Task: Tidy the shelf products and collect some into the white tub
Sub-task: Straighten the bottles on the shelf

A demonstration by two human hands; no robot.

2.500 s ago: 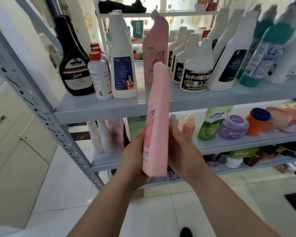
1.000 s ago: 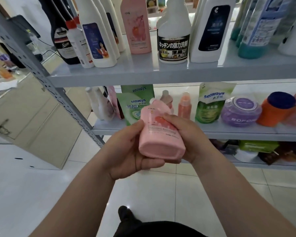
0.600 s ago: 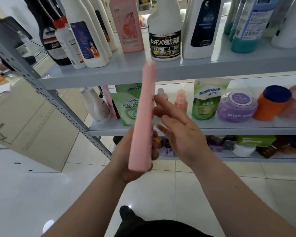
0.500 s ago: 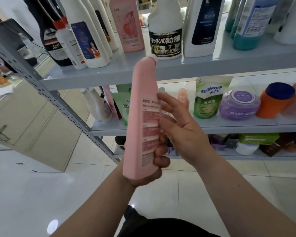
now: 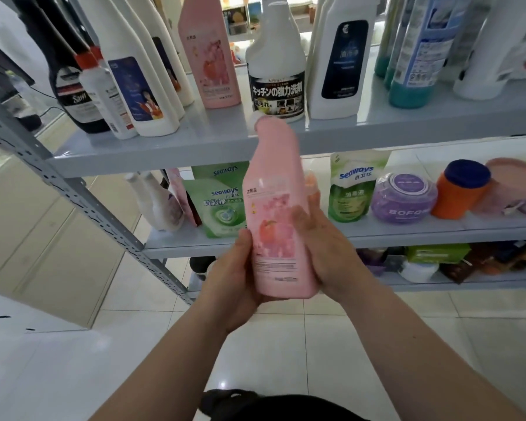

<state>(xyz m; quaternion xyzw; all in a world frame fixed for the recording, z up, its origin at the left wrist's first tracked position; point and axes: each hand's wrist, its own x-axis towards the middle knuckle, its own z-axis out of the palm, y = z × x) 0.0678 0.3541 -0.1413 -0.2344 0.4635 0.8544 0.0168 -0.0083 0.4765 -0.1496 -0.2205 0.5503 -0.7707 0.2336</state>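
Out in front of the shelf (image 5: 377,129), I hold the pink bottle (image 5: 278,226) upright, label facing me, probably to read it, left hand (image 5: 234,284) curled round its lower edge and right hand (image 5: 325,247) wrapped round its side; no white tub in view.

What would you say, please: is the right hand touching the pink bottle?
Touching. The head view shows the right hand wrapped round the right side of the pink bottle, thumb across its label.

I see the bottle (image 5: 272,226) between left hand (image 5: 234,278) and right hand (image 5: 325,247), before the rack (image 5: 407,132). A pouch (image 5: 351,192) stands behind it.
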